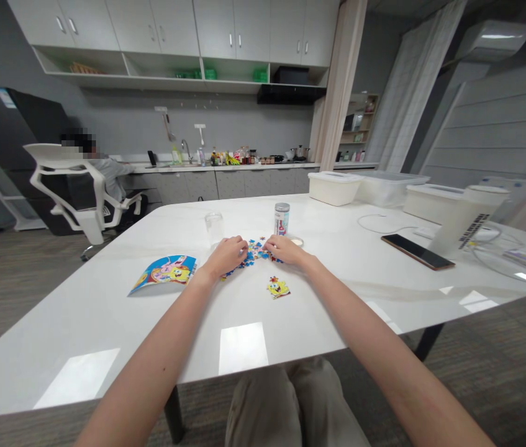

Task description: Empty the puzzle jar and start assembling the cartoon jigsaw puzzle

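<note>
A loose pile of small, colourful jigsaw puzzle pieces (256,249) lies on the white table between my hands. My left hand (229,254) rests at the pile's left side, its fingers curled in at the edge. From the right, my right hand (285,249) reaches in with thumb and fingers drawn together at the pieces. What either hand pinches, if anything, is too small and covered to make out. Nearer to me lies a joined yellow cartoon-face section of puzzle (278,287). A curved picture sheet (164,272) with the same yellow character lies left of my left hand.
Behind the hands stand a clear jar (214,227) and a printed canister (282,218), with a round lid (297,241) beside it. To the right are a phone (417,251), a tall tumbler (470,220), cables and storage boxes (335,188). A person sits at the back left.
</note>
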The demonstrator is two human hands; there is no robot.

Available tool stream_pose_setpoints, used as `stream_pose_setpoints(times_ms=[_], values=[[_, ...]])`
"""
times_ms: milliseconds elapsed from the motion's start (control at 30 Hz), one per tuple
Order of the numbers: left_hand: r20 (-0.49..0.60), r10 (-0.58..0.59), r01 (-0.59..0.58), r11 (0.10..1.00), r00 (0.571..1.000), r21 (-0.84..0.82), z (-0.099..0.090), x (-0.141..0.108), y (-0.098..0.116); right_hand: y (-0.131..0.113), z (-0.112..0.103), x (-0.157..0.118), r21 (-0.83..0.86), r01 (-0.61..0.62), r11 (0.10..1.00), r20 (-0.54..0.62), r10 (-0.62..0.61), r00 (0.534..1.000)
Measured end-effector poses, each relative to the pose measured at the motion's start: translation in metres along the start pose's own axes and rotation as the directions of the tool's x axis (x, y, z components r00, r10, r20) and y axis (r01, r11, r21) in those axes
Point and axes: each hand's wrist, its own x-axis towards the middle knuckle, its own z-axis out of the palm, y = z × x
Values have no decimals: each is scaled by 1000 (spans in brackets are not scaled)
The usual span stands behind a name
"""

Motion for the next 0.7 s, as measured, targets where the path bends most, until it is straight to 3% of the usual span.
stream_pose_setpoints(times_ms=[700], values=[[39,39,-45,986,998,158,6,8,10,1,11,-3,-4,99,995,-46,-99,994]])
